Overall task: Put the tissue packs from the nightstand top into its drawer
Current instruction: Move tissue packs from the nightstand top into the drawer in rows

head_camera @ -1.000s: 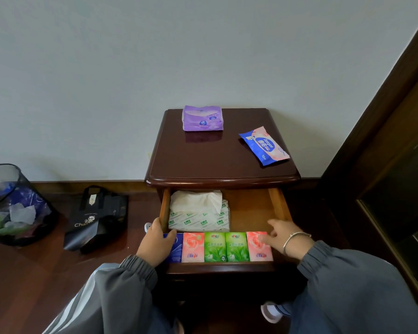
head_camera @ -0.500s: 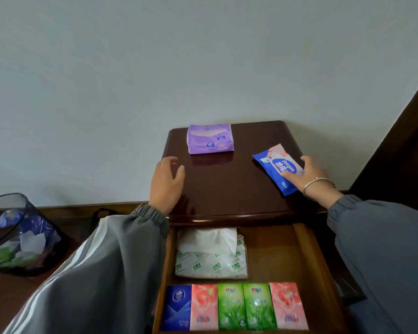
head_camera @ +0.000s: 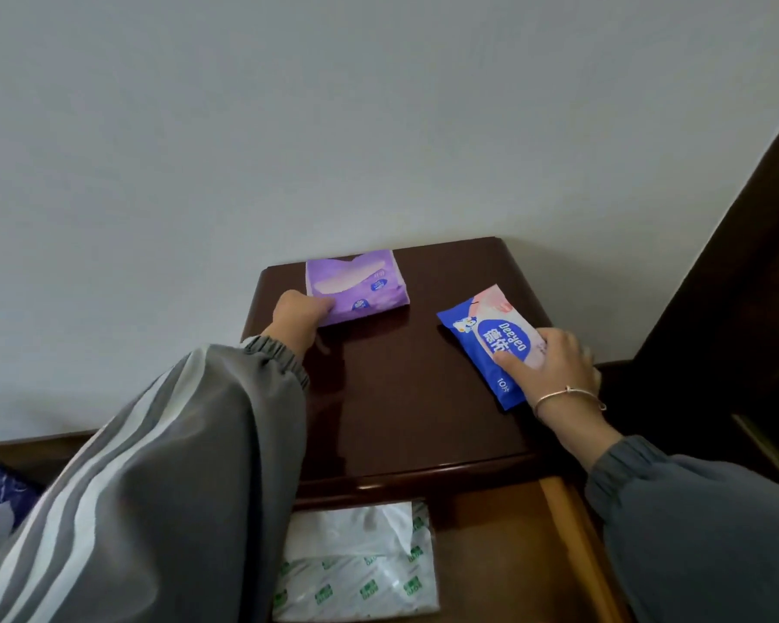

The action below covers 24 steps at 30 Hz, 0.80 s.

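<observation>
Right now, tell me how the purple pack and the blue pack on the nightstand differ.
The purple pack is squarish and lies at the back left; the blue pack is longer, angled, at the right. The left hand pinches the purple pack's corner; the right hand lies over the blue pack's near end. Both rest on the nightstand, not yet in the drawer.

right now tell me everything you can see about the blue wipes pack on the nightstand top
The blue wipes pack is a soft, glossy plastic pouch, blue with a pink panel and white lettering reading "Deeyeo". It lies flat and diagonal on the right side of the dark wooden nightstand top, one end pointing toward the wall. The right hand rests over its near half, thumb pressed on the blue face, fingers along the right edge. It is not yet lifted.
</observation>
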Motion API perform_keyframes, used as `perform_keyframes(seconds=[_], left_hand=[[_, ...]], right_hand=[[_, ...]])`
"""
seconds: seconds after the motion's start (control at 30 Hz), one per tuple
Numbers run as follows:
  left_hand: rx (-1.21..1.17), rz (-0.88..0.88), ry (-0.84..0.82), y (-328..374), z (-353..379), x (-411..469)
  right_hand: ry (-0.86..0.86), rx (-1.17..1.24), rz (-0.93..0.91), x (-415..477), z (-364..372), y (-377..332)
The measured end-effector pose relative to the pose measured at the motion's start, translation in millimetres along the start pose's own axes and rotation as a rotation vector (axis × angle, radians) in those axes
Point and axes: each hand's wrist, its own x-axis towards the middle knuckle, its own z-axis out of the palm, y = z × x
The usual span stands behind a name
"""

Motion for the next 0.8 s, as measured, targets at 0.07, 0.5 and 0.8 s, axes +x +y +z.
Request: perform_keyframes(seconds=[0.07,0.5,0.8], left_hand=[[-0.069,-0.025,-0.060,-1,3,1],[-0.713,-0.129,-0.081,-23,-65,-118],[-0.879,-0.100,-0.199,-107,-156,-228]], right_hand=[[0.043,0.051,-0.029,-1,0,2],[0.131,0.536,0.002,-29,-22,-7],[-0.336,1.133,0.252,-109,-76,7]])
